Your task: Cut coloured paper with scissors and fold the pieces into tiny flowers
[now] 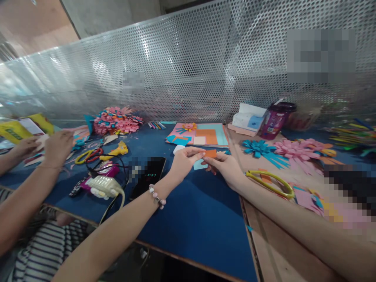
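Orange flat paper piece point(211, 152) between left hand point(187, 159) and right hand point(227, 167), both pinching it; long axis unclear, neither hand nearer.

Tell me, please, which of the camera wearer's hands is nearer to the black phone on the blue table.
Left: the left hand is just right of the phone, while the right hand is farther to the right.

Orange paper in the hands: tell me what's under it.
Light blue paper shows below the orange paper; the left hand and right hand cover parts, hiding whether the papers touch.
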`<state>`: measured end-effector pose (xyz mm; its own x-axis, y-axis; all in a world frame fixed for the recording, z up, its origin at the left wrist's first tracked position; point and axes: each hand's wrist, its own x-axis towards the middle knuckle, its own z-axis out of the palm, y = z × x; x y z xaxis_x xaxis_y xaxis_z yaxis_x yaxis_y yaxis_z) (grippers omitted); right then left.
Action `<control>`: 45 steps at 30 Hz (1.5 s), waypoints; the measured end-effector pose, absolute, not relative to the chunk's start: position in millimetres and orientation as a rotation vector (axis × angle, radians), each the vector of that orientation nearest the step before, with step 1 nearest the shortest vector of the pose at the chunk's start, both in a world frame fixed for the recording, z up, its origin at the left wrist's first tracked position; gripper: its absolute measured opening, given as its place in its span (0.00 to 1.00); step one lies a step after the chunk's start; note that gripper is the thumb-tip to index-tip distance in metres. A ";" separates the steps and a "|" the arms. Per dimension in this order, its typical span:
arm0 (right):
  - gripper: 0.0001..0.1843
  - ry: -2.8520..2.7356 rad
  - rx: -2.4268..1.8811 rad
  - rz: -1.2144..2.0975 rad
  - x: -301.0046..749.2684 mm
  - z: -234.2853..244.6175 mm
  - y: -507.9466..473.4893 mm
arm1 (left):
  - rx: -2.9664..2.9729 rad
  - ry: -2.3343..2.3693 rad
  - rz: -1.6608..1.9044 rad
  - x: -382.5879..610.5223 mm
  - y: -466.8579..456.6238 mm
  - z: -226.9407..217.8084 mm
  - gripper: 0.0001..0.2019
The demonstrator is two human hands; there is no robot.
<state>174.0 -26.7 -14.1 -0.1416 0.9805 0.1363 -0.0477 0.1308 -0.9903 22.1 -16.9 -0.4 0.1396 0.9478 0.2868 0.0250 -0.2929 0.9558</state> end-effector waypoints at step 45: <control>0.17 -1.451 -1.070 1.131 173.8 -14.2 -28.0 | 1.473 1.005 1.268 23.8 -15.9 -7.1 0.10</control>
<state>173.8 -28.0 -14.2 -0.1425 0.9751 0.1700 0.0733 0.1817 -0.9806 23.8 -15.9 -7.1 0.1366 0.9607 0.2416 0.0151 -0.2458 0.9692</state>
